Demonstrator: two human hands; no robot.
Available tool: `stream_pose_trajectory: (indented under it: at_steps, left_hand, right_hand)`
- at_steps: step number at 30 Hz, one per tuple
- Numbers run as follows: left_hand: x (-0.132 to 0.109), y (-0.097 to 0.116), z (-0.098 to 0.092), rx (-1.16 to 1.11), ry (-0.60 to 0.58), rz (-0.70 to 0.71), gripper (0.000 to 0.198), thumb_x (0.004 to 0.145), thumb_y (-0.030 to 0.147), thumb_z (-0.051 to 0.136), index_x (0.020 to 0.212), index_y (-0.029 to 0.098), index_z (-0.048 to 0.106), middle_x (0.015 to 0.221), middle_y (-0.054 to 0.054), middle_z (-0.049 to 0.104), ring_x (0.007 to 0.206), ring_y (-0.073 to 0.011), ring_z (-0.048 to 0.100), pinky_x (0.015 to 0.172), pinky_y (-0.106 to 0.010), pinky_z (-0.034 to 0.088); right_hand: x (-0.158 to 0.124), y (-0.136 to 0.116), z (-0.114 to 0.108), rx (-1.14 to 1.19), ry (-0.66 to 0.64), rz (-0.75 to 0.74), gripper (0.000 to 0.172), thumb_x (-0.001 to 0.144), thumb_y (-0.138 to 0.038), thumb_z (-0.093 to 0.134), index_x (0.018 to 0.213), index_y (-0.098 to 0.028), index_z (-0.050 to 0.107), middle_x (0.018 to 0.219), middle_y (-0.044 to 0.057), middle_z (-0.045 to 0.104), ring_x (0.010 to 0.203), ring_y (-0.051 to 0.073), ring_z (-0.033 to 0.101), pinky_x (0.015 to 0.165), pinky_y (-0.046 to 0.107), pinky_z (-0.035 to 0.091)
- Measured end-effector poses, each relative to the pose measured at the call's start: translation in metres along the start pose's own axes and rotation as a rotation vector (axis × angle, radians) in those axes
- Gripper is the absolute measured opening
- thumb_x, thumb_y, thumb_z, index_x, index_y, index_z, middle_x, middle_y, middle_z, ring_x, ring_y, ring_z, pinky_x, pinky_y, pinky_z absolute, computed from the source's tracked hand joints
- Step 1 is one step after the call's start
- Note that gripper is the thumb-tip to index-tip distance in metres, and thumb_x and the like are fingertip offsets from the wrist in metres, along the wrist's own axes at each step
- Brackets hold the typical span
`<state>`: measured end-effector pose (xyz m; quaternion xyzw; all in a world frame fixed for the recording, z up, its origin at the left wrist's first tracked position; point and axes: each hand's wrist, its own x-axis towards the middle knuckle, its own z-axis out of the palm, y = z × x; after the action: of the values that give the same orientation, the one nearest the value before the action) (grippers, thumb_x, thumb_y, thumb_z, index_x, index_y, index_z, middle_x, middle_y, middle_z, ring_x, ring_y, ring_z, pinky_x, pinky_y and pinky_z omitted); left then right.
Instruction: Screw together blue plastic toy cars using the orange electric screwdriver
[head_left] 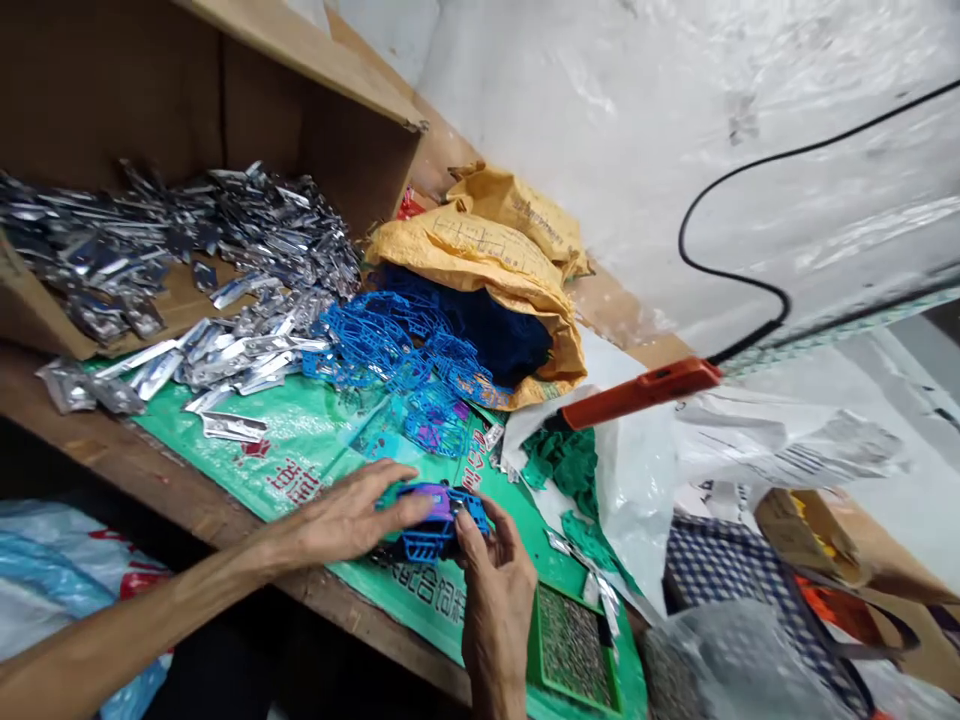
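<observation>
Brightness: soft, even light, strongest on the white plastic sheet [675, 120] at the upper right.
Glare: glints on the silver foil packets [247, 340].
Shadows: deep inside the cardboard box [112, 90] and below the bench edge.
Focus: left hand [345, 520], right hand [495, 590] and blue plastic frame [424, 547] fairly sharp; corners softer.
Distortion: wide-angle stretch and slanted lines towards the edges.

The left hand [349, 520] and its forearm [150, 620], which reaches the frame edge at 8 o'clock, are bare, lean and sinewy, with tendons and veins raised along the wrist. The right hand [491, 585], at 6 o'clock, is likewise bare, bony at the knuckles, with creased skin and short, plain nails.
</observation>
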<state>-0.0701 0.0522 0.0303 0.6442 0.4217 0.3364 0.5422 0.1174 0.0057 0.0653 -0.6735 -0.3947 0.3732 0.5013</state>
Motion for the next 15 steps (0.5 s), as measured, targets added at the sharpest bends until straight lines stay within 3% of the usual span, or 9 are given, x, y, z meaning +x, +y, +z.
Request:
stream_pose_trajectory:
  at_steps: [2,3,5,7,9,11,13,15]
  left_hand:
    - [-0.005,-0.002,0.001,0.098,-0.005,0.031,0.081,0.08,0.062,0.072,0.145,0.019,0.055,0.151,-0.016,0.055,0.134,-0.0364,0.053,0.111,-0.047,0.043]
    - [-0.007,-0.002,0.002,0.119,-0.002,0.033,0.078,0.076,0.057,0.077,0.142,0.021,0.059,0.148,-0.014,0.058,0.131,-0.0355,0.056,0.11,-0.046,0.045]
    - [-0.009,-0.003,0.006,0.14,0.028,0.02,0.055,0.078,0.049,0.076,0.127,0.025,0.07,0.128,-0.007,0.071,0.116,-0.0294,0.065,0.102,-0.039,0.051]
    - [-0.01,-0.003,0.01,0.153,0.08,0.0,0.046,0.079,0.047,0.076,0.119,0.024,0.074,0.113,-0.005,0.075,0.106,-0.0267,0.068,0.096,-0.035,0.053]
    - [-0.009,-0.006,0.015,0.163,0.133,-0.012,0.049,0.077,0.046,0.078,0.121,0.022,0.074,0.114,-0.006,0.075,0.11,-0.0289,0.067,0.099,-0.037,0.052]
    - [-0.009,-0.009,0.019,0.169,0.165,-0.004,0.051,0.074,0.044,0.081,0.12,0.022,0.075,0.114,-0.007,0.075,0.111,-0.0304,0.067,0.101,-0.038,0.052]
    - [-0.007,-0.011,0.025,0.171,0.189,0.016,0.049,0.071,0.044,0.083,0.115,0.022,0.076,0.107,-0.006,0.076,0.104,-0.0304,0.069,0.097,-0.038,0.054]
    - [-0.001,-0.012,0.033,0.167,0.239,0.032,0.043,0.072,0.044,0.082,0.11,0.025,0.077,0.102,-0.004,0.078,0.098,-0.0295,0.07,0.092,-0.037,0.057]
  right_hand:
    - [0.0,0.0,0.005,0.0,-0.001,0.046,0.07,0.069,-0.059,0.084,0.119,-0.012,0.069,0.093,0.01,0.079,0.082,0.024,0.074,0.068,0.031,0.059]
    - [0.001,-0.001,0.005,-0.013,-0.014,0.06,0.071,0.069,-0.06,0.083,0.12,-0.013,0.069,0.094,0.009,0.079,0.082,0.025,0.074,0.068,0.031,0.059]
    - [0.006,-0.002,0.001,-0.107,-0.073,0.049,0.07,0.072,-0.065,0.078,0.121,-0.015,0.068,0.097,0.01,0.079,0.086,0.026,0.076,0.069,0.032,0.06]
    - [0.018,-0.004,-0.009,-0.333,-0.181,-0.027,0.067,0.077,-0.069,0.07,0.12,-0.018,0.069,0.099,0.011,0.08,0.087,0.029,0.076,0.072,0.035,0.06]
    - [0.033,-0.009,-0.016,-0.637,-0.259,-0.149,0.061,0.082,-0.069,0.063,0.118,-0.021,0.072,0.102,0.012,0.08,0.089,0.031,0.077,0.079,0.039,0.06]
    - [0.047,-0.017,-0.01,-0.835,-0.168,-0.319,0.063,0.087,-0.07,0.055,0.119,-0.019,0.072,0.11,0.017,0.079,0.091,0.035,0.077,0.08,0.045,0.06]
    - [0.053,-0.027,0.013,-0.913,-0.092,-0.577,0.061,0.092,-0.066,0.049,0.119,-0.016,0.071,0.118,0.02,0.076,0.101,0.038,0.076,0.085,0.05,0.06]
    - [0.047,-0.034,0.05,-0.926,-0.233,-0.843,0.05,0.099,-0.053,0.046,0.119,-0.015,0.071,0.118,0.019,0.076,0.106,0.034,0.074,0.091,0.048,0.06]
